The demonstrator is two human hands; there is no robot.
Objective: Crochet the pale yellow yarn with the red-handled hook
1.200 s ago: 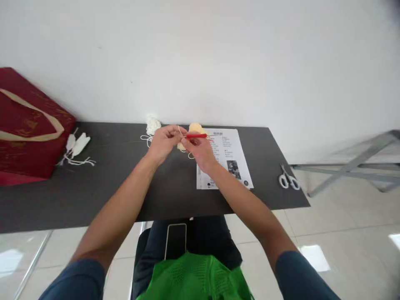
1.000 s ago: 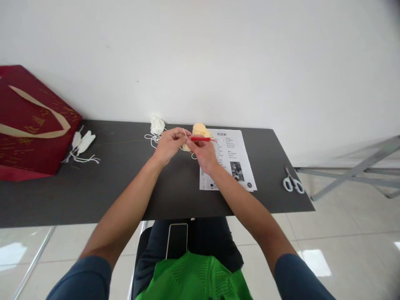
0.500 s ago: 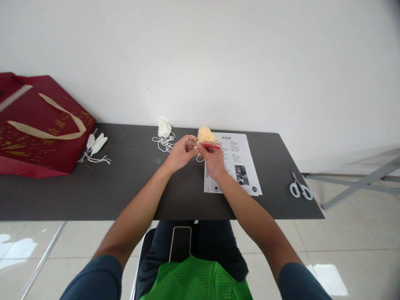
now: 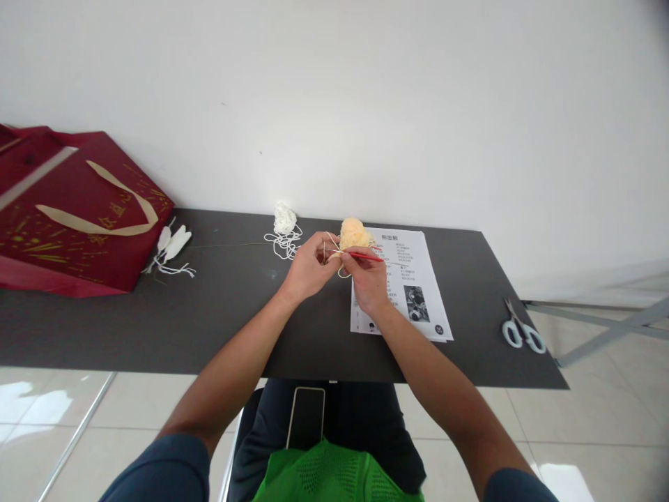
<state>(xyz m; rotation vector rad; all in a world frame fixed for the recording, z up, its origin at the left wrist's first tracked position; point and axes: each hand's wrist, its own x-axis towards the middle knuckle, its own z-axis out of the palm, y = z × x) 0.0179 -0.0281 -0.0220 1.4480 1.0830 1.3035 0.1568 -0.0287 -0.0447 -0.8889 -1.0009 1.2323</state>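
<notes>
My right hand is closed around a crochet hook with a red handle, its tip pointing toward my left hand. My left hand pinches pale yellow yarn, and a strand runs over its fingers. The small worked piece between the fingertips is mostly hidden. Just behind the hands sits a ball of peach-yellow yarn. Printed sheets lie beneath and beside my right hand, with text and a dark photo on the top page.
A white yarn ball with loose strands rests near the wall. Further left are small white knitted pieces and a red gift bag. Scissors lie near the table's right end. A phone rests on my lap.
The view has shifted, so everything sits slightly further right and lower. The crochet hook lies at a slightly different angle, its handle tilting down to the right. Both hands keep their hold.
</notes>
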